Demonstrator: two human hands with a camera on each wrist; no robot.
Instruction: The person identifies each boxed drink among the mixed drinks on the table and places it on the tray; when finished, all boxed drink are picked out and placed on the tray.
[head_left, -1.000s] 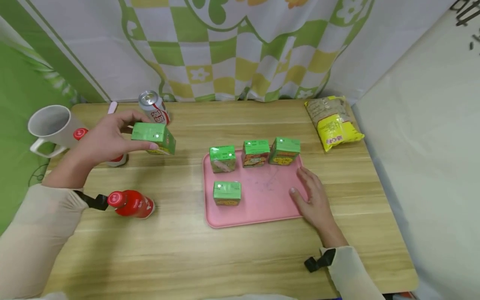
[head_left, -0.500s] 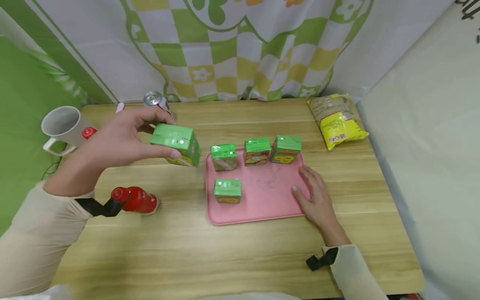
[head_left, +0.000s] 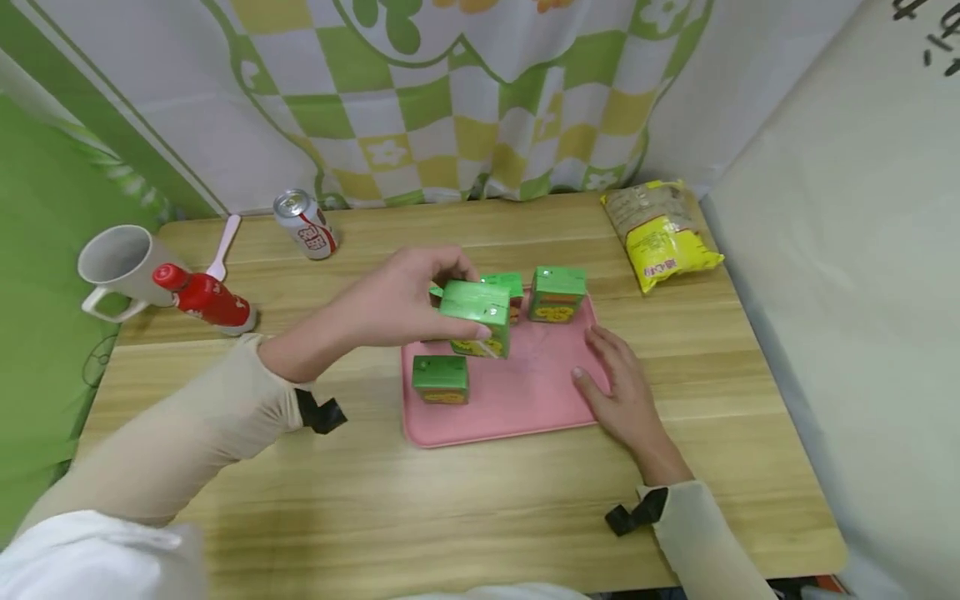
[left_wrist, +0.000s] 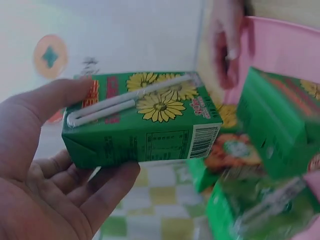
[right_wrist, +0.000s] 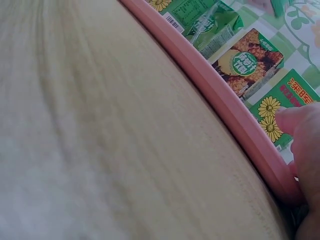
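My left hand [head_left: 390, 304] holds a green drink carton [head_left: 474, 304] between thumb and fingers, raised over the left part of a pink tray [head_left: 525, 408]. In the left wrist view this carton [left_wrist: 145, 120] shows yellow flowers and a wrapped straw on its side. One green carton [head_left: 440, 379] stands at the tray's front left. Along the back stand another flowered carton [head_left: 557, 296] and a carton [head_left: 512, 287] partly covered by the held one; a further one is mostly hidden behind my left hand. My right hand [head_left: 622, 387] rests at the tray's right edge, thumb inside the rim.
At the left stand a white mug [head_left: 123, 262], a red-capped bottle [head_left: 210, 300] and a silver can [head_left: 306, 225], with a pale pink utensil [head_left: 225, 248] lying between them. A yellow snack bag [head_left: 663, 237] lies at the back right. A curtain hangs behind the table.
My left hand has carried the carton rightward from beside the can to above the tray. The left forearm now covers the nearer red bottle. My right hand stays at the tray's edge.
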